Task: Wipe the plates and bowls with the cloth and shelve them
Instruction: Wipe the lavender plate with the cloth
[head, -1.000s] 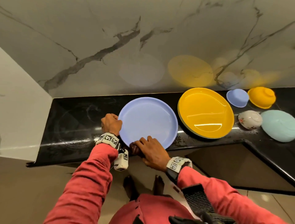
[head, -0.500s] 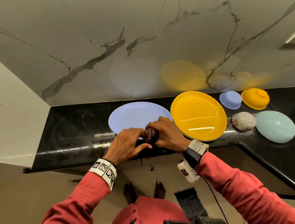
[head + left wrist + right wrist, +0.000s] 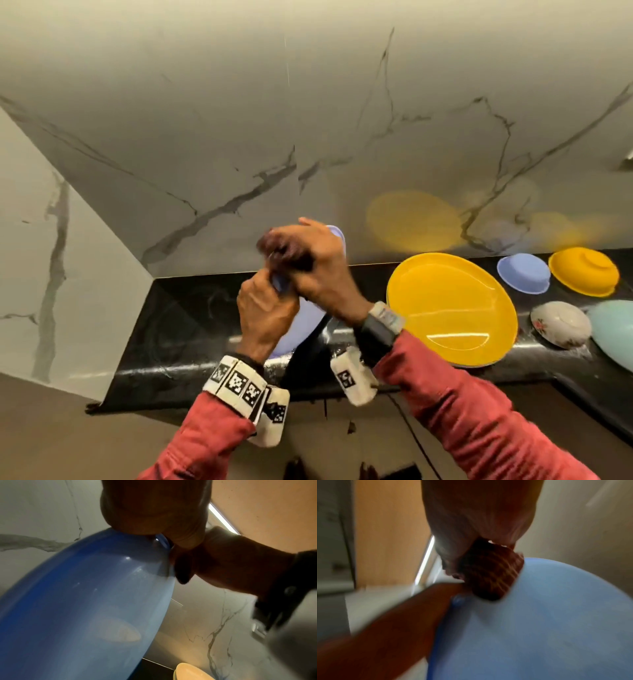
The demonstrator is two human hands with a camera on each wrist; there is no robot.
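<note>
Am gripping blue plate (image 3: 301, 322) rim with left hand (image 3: 265, 313), holding it tilted, mid-frame, off counter (image 3: 191, 308). Right hand (image 3: 317, 270) clutching dark cloth (image 3: 281, 248), pressing it on plate's upper edge. Yellow plate (image 3: 452, 308), bowls (image 3: 524, 274) lying right of frame on counter.

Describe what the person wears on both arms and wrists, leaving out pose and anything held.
Both arms wear red long sleeves. The left wrist carries a white band of black-and-white square markers. The right wrist has a dark strap with a white marker band, and a white tagged block with a thin dark cable.
</note>
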